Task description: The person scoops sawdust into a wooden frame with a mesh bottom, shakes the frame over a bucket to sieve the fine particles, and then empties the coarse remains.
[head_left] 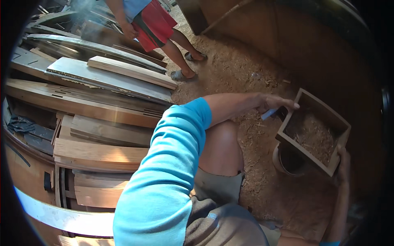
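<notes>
A shallow, rectangular wooden box [304, 154] is tilted between my two hands at the right. Wood shavings [315, 133] lie inside it, mostly toward its near side. My left hand [279, 102] grips the far left corner, with the thumb over the rim. Beneath that hand shows a small pale-blue and dark object [269, 114] that I cannot make out. The box's right wall is in the grasp of my right hand [344, 160], whose fingers curl on the edge. Under the box, partly covered by it, stands a round bucket [279, 162].
Shavings and sawdust cover the brown floor [230, 65]. Stacked planks [98, 149] and longer boards [102, 80] fill the left side. Another person in red shorts [154, 24] stands at the top. A large dark brown panel [320, 45] borders the upper right.
</notes>
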`<state>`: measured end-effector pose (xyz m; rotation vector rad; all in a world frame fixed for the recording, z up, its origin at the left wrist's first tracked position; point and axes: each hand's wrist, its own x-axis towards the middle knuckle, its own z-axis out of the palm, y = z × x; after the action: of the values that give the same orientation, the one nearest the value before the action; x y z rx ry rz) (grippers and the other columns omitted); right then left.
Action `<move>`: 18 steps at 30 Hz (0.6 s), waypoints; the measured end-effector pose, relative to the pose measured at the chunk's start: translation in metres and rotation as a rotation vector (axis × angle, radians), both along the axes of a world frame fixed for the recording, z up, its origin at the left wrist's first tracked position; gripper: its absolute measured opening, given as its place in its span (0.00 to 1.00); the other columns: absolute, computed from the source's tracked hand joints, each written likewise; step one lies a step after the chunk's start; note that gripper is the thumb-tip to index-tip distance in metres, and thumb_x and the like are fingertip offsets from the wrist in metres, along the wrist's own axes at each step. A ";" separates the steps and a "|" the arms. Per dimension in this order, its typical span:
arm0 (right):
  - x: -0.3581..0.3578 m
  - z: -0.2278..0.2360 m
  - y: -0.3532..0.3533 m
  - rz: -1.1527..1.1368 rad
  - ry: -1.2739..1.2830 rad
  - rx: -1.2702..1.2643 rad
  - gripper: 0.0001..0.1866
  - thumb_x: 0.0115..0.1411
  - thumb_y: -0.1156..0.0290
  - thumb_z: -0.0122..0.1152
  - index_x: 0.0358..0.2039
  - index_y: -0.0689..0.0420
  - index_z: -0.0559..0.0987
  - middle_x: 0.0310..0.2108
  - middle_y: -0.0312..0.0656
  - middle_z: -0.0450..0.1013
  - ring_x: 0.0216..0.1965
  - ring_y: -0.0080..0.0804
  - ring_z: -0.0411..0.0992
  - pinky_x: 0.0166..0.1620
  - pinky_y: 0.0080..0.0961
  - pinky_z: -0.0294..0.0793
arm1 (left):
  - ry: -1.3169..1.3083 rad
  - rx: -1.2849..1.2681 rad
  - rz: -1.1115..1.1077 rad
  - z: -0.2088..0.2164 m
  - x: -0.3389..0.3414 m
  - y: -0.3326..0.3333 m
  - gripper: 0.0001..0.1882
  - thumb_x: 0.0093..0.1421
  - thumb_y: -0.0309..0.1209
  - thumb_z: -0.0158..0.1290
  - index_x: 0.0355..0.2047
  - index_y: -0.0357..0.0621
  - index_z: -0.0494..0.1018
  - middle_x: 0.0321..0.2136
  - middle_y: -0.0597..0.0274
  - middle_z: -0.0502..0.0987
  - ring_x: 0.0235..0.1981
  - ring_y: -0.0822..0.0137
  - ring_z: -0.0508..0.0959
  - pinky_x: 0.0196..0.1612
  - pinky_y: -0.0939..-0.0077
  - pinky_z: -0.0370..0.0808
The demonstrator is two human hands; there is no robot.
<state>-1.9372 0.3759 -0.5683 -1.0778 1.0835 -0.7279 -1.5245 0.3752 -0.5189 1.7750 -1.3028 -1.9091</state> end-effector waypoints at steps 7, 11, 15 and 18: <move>0.095 0.059 0.012 0.094 -0.139 -0.184 0.40 0.61 0.38 0.56 0.57 0.65 0.73 0.49 0.43 0.74 0.46 0.32 0.74 0.48 0.30 0.74 | 0.324 -0.090 0.413 0.013 0.068 0.049 0.38 0.56 0.54 0.56 0.55 0.34 0.64 0.45 0.44 0.73 0.42 0.51 0.80 0.45 0.49 0.81; 0.029 0.043 -0.018 0.231 0.109 0.053 0.45 0.61 0.37 0.55 0.70 0.47 0.53 0.71 0.54 0.38 0.69 0.55 0.43 0.65 0.47 0.52 | 0.290 -0.220 0.603 -0.013 0.146 0.094 0.34 0.60 0.52 0.52 0.58 0.41 0.63 0.47 0.52 0.73 0.42 0.56 0.78 0.47 0.58 0.79; -0.029 -0.006 0.001 0.083 0.458 -0.122 0.33 0.62 0.40 0.56 0.50 0.60 0.75 0.41 0.38 0.72 0.42 0.24 0.72 0.43 0.23 0.73 | 0.238 -0.198 0.736 0.009 0.147 0.153 0.37 0.61 0.53 0.51 0.62 0.40 0.60 0.52 0.48 0.72 0.49 0.51 0.76 0.53 0.55 0.74; -0.056 -0.038 0.004 0.172 0.589 -0.051 0.28 0.63 0.42 0.56 0.42 0.59 0.76 0.36 0.34 0.72 0.41 0.19 0.72 0.39 0.19 0.71 | -0.052 -0.272 0.818 0.004 0.204 0.195 0.38 0.59 0.51 0.56 0.59 0.34 0.63 0.53 0.46 0.73 0.51 0.51 0.77 0.56 0.60 0.73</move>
<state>-1.9933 0.3801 -0.6067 -1.4582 1.4474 -0.3007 -1.3210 0.5704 -0.5146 1.8145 -0.6300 -1.1785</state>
